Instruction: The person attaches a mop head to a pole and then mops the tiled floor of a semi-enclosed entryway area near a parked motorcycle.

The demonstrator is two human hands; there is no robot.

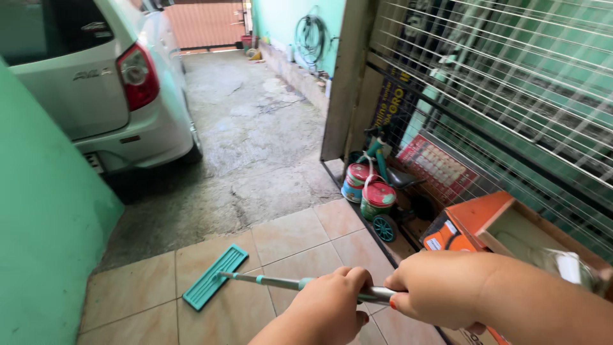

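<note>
Silver car (96,76) parked upper left on a rough concrete drive (255,128); green wall (38,243) close on the left. Metal grille (511,96) fills the right side, a poster (440,169) leaning at its foot. Tiled floor (294,236) in beige runs from the drive's edge toward the camera. Orange box (476,220) sits at right, just behind the right hand. Small tricycle (383,179) stands by the grille, two paint cans (370,191) beside it, touching or nearly so. Mop (255,279): flat teal head (214,276) lies on the tiles, left of centre, long side angled toward the drive; thin pole rises from it back to the hands. Left hand (332,303) wraps the pole in a closed fist, lower down the shaft. Right hand (440,287) grips the pole's upper end, fingers curled round it, just beside the left hand, the two nearly touching.
</note>
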